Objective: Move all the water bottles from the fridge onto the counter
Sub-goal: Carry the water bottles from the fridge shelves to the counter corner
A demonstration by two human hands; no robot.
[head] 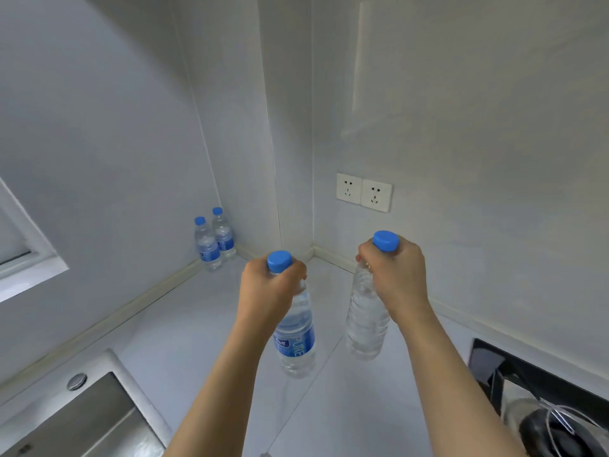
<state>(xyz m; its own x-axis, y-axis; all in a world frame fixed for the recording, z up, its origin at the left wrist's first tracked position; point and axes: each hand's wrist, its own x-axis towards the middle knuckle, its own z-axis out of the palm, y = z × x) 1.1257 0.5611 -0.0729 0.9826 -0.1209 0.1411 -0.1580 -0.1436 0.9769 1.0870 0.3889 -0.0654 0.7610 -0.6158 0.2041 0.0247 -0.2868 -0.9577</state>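
My left hand [267, 291] grips the neck of a blue-capped water bottle [295, 338] with a blue label, held upright above the white counter [197, 324]. My right hand [395, 278] grips the neck of a second blue-capped bottle [365, 321] that shows no label, also upright over the counter. Whether either bottle's base touches the counter I cannot tell. Two more labelled bottles stand side by side in the far corner of the counter, one in front [207, 245] and one behind it [224, 234]. The fridge is out of view.
A steel sink [82, 420] is set into the counter at the lower left. A black stove top [534, 384] with a pot under a glass lid [557, 430] sits at the lower right. Two wall sockets [364, 192] are on the right wall. A window frame [29, 249] is at the left.
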